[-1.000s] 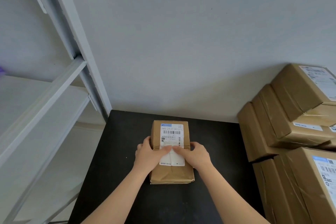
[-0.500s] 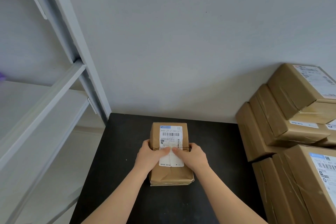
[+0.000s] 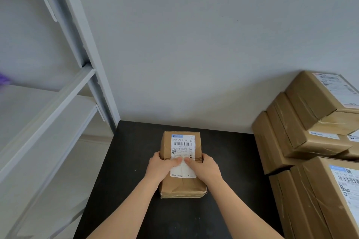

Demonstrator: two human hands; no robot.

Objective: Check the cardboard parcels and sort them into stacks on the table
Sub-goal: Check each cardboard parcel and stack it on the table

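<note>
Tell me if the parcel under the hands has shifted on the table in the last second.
No. The parcel keeps the same gap from the back edge of the black table.

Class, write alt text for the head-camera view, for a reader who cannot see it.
A person's left hand and right hand grip a brown cardboard parcel with a white shipping label, lying on a black table. Taped parcels are stacked at right; a white shelf stands at left.
</note>
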